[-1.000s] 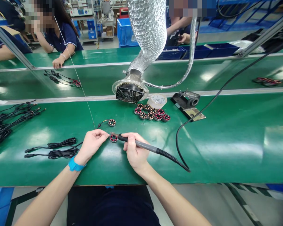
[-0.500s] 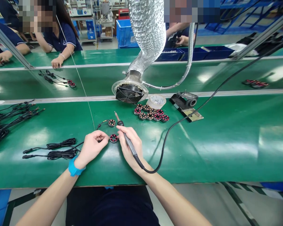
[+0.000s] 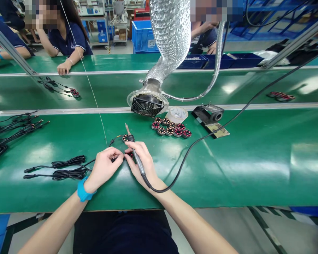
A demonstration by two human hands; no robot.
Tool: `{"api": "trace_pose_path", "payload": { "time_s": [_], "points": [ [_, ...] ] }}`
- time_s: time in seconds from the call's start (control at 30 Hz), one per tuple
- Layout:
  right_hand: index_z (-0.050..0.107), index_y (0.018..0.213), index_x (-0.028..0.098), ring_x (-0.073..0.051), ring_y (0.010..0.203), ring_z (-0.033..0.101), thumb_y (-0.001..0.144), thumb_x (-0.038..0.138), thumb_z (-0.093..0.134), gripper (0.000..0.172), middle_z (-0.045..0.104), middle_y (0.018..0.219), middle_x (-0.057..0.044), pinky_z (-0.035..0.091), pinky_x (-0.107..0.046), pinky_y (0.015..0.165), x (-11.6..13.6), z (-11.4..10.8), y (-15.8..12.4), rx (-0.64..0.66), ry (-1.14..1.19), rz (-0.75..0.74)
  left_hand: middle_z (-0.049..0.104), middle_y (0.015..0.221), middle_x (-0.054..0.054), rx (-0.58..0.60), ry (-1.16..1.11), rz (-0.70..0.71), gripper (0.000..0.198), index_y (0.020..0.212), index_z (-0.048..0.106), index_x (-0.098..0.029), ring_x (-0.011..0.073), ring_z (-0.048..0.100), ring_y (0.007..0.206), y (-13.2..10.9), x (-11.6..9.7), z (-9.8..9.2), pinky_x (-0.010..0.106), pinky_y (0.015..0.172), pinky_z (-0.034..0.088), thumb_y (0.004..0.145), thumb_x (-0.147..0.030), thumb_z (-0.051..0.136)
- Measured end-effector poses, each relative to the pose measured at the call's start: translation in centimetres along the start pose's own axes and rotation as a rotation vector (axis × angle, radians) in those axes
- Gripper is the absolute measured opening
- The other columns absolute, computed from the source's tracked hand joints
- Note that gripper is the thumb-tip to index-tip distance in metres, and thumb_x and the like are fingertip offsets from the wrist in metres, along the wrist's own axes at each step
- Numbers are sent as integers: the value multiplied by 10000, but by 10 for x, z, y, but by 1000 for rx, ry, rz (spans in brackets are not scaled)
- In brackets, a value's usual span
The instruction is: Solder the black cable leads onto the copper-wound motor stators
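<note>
my left hand [image 3: 104,167] pinches narrow on a black wire [image 3: 113,159] just beside the small coil stator [image 3: 129,156], near the middle of the green bench [image 3: 228,183]; my right hand [image 3: 143,164] holds the soldering iron [image 3: 136,158], tip up. i judge this is the soldering step, and it needs a steady hold.

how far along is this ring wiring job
One ring already has a cable on it. In hand: another ring between the left hand and the right hand, which holds a soldering iron. Still to do, it seems: the pile of rings shows no cables.
</note>
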State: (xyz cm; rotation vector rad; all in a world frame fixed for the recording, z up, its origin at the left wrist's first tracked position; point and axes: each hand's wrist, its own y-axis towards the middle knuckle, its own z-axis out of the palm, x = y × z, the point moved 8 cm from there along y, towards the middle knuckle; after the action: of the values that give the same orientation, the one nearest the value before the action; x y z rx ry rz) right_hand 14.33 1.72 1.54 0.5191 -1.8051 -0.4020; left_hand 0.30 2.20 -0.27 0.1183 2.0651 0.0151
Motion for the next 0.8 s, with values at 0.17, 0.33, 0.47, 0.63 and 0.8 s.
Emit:
{"api": "trace_pose_path", "payload": {
  "time_s": [0.17, 0.33, 0.47, 0.63, 0.8],
  "points": [
    [539, 1273, 274, -140, 889, 626, 942, 89, 451, 390, 501, 1050, -47, 554, -291, 841, 4, 8, -1, 51, -51, -83, 653, 777, 35, 35, -21, -10, 198, 821, 696, -162, 152, 580, 697, 1, 1, 0, 242, 646, 439, 866, -320, 586],
    [529, 1269, 266, -132, 857, 604, 938, 105, 449, 377, 488, 1042, -48, 547, -271, 806, 4, 7, -1, 52, -65, -88, 613, 691, 13, 128, -106, -124, 249, 854, 670, -159, 129, 534, 582, 1, 8, 3, 234, 557, 416, 864, -393, 586],
    [535, 1257, 270, -123, 836, 610, 910, 87, 462, 398, 492, 1037, -41, 554, -263, 809, 0, 6, -2, 33, -42, -70, 507, 579, -30, 206, -224, -245, 298, 812, 631, -156, 103, 441, 506, -1, 13, 8, 216, 476, 332, 843, -450, 591],
    [543, 1256, 265, -123, 838, 625, 912, 79, 459, 400, 494, 1058, -46, 550, -260, 828, 0, 8, -5, 34, -8, -68, 418, 534, -58, 208, -281, -325, 330, 750, 594, -154, 78, 334, 479, -1, 18, 10, 208, 452, 241, 804, -478, 623],
    [545, 1260, 253, -129, 844, 622, 905, 61, 468, 411, 500, 1046, -47, 547, -272, 825, 2, 8, -4, 37, 3, -86, 403, 532, -66, 189, -323, -358, 309, 767, 597, -146, 71, 306, 478, 0, 20, 11, 207, 447, 215, 767, -452, 638]
  ]
}}
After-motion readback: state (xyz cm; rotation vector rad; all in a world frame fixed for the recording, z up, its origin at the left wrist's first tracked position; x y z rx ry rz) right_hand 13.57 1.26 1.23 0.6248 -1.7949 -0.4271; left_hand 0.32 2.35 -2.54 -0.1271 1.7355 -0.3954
